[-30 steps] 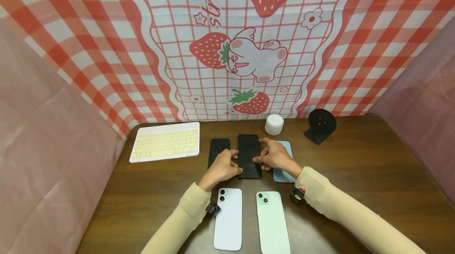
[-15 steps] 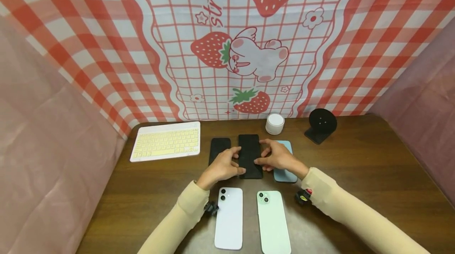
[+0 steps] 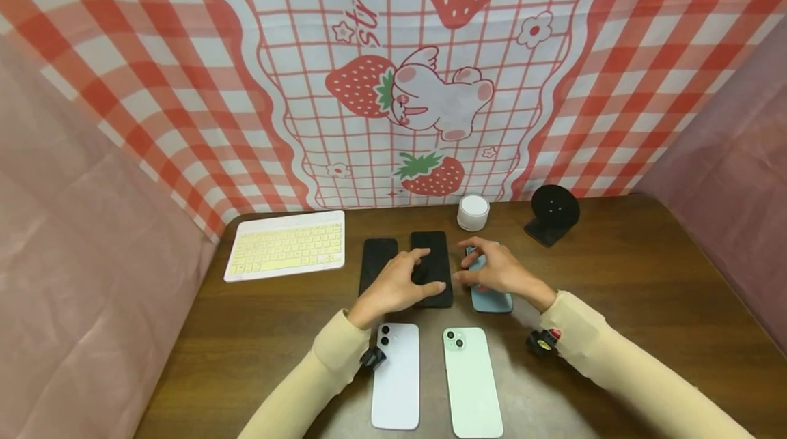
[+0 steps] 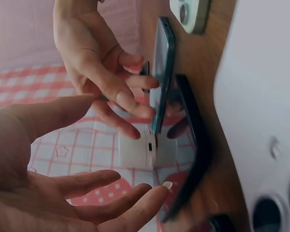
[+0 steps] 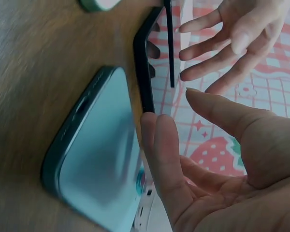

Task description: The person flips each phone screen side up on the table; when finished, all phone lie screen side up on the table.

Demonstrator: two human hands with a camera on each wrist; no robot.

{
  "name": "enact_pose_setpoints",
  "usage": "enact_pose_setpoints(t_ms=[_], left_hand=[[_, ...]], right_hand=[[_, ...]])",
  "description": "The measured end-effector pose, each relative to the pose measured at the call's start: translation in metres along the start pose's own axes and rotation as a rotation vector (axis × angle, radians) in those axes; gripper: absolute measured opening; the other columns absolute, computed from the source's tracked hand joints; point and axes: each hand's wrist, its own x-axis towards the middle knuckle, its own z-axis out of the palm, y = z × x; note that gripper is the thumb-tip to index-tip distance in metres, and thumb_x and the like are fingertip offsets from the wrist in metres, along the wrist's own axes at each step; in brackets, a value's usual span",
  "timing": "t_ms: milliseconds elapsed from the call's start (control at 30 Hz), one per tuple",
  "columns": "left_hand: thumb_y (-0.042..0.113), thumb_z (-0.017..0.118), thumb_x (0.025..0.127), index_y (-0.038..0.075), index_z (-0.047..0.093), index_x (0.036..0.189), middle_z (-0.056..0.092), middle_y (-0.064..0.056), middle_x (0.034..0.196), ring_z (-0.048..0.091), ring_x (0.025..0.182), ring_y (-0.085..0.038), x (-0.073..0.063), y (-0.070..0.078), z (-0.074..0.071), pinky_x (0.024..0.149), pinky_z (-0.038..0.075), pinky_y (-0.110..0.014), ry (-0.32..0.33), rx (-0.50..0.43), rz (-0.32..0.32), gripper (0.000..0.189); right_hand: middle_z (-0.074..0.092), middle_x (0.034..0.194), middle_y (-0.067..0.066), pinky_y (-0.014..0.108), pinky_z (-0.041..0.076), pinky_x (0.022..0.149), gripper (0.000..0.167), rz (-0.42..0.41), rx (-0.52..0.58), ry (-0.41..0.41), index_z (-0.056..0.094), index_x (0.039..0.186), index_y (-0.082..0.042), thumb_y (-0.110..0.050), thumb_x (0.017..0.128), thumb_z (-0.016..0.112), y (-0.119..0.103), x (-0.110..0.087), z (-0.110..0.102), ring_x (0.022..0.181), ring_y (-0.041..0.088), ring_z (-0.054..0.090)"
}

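Observation:
In the head view my left hand (image 3: 393, 289) hovers over a black phone (image 3: 443, 258) lying flat, its fingers and thumb spread and nothing between them. To its left a second black phone (image 3: 374, 261) is partly covered by that hand. My right hand (image 3: 501, 272) is above a light blue phone (image 3: 492, 301), fingers relaxed and apart. The right wrist view has the blue phone (image 5: 99, 145) close below the right fingers, with the middle black phone (image 5: 143, 72) beyond. Both hands face each other across a gap in the left wrist view.
Nearer me lie a white phone (image 3: 395, 388) and a pale green phone (image 3: 475, 388), camera sides up. At the back stand a white keyboard (image 3: 285, 246), a white round cylinder (image 3: 473, 214) and a black stand (image 3: 555, 210). A strawberry-print cloth (image 3: 295, 104) hangs behind the table.
My right hand has moved right, away from the middle black phone's edge and over the blue phone. My left hand has shifted right over the middle phone. The phones stay in place.

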Motion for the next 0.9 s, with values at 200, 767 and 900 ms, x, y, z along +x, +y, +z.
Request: enact_pose_setpoints(t_ms=[200,767,900], left_hand=[[0.044,0.068,0.100,0.011,0.043,0.158,0.051,-0.021,0.152,0.050,0.139,-0.042,0.007,0.015,0.012,0.110,0.047,-0.059,-0.015,0.039,0.029,0.071],[0.044,0.067,0.101,0.009,0.044,0.157,0.054,-0.020,0.145,0.061,0.123,-0.035,0.032,0.055,0.056,0.104,0.053,-0.045,-0.078,0.296,0.083,0.070],[0.047,0.066,0.101,0.012,0.039,0.161,0.046,-0.022,0.155,0.055,0.136,-0.040,0.036,0.061,0.067,0.111,0.050,-0.048,-0.109,0.349,0.039,0.074]], right_hand=[[0.069,0.115,0.025,0.034,0.061,0.060,0.059,0.009,-0.015,0.039,0.058,0.141,0.002,-0.016,0.090,0.081,0.008,-0.004,-0.012,0.069,0.022,0.072],[0.072,0.106,0.023,0.032,0.060,0.056,0.046,0.014,-0.038,0.165,0.064,0.129,0.005,-0.013,0.090,0.081,0.040,-0.002,-0.038,0.071,0.017,0.070],[0.073,0.103,0.023,0.032,0.060,0.055,0.044,0.017,-0.049,0.190,0.066,0.126,0.004,-0.013,0.088,0.083,0.046,0.000,-0.042,0.069,0.016,0.070]])
